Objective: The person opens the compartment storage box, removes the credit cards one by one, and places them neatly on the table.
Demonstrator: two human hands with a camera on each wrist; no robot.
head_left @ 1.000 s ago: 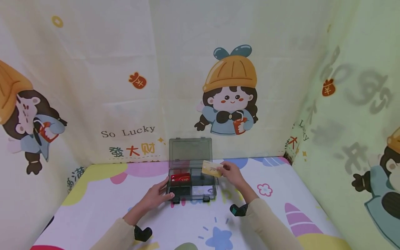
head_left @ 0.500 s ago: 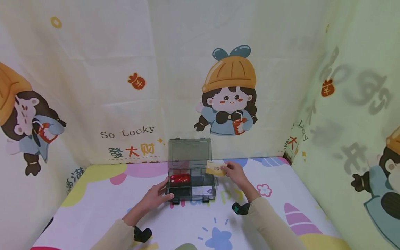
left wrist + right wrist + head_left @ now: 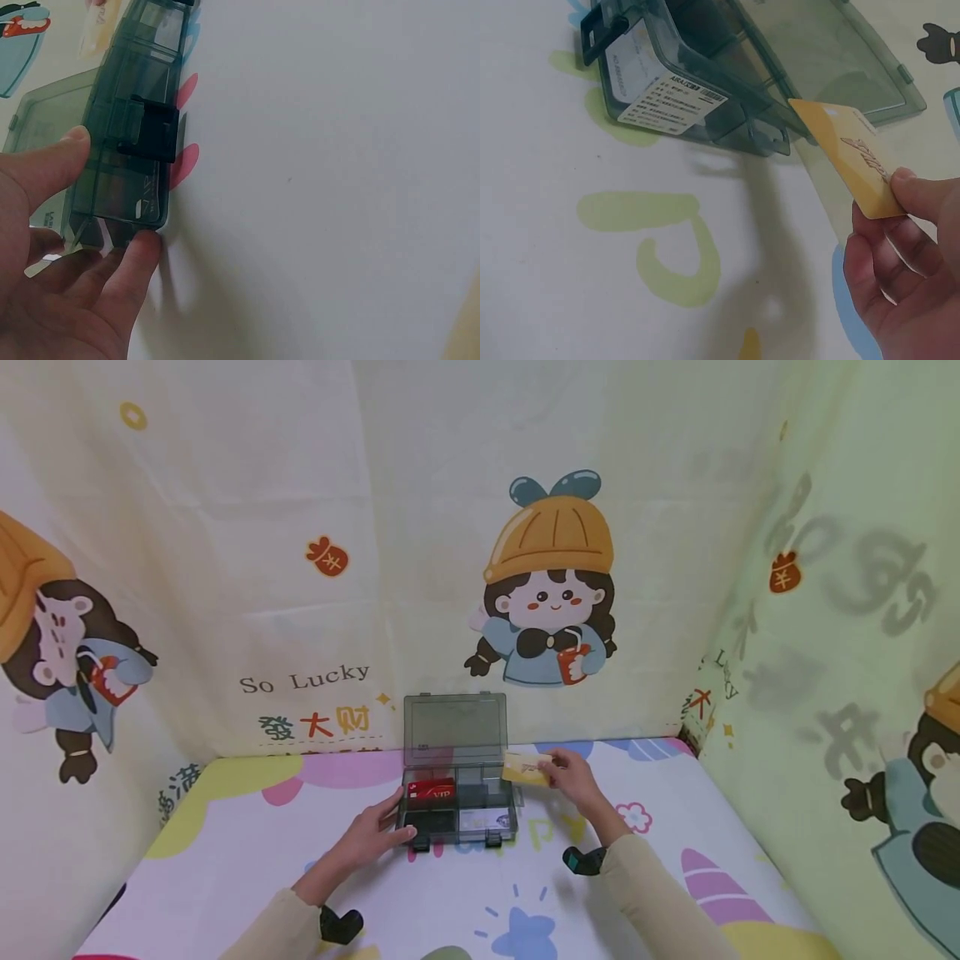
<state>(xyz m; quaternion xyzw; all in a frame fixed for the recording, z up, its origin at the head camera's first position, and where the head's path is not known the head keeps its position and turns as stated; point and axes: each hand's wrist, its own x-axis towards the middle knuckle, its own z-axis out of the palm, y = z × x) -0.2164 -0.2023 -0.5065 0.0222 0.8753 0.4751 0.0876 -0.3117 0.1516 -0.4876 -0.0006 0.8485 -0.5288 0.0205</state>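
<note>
1. Head view: dim, diffuse light; cloth (image 3: 832, 652) beyond table's (image 3: 420, 897) right edge tinted green.
2. Wrist views: greyer; soft-edged shadows on table.
3. Right wrist view: box (image 3: 727, 75) label's small print unresolved.

Two long, plain beige sleeves, left sleeve (image 3: 270, 931) and right sleeve (image 3: 663, 897), end short of the bare left hand (image 3: 367, 837) and right hand (image 3: 573, 778). Small, bent black housings jut out beside both cuffs: the left housing (image 3: 342, 926) looks wholly dark; the right housing (image 3: 585, 861) bears a teal patch.
</note>
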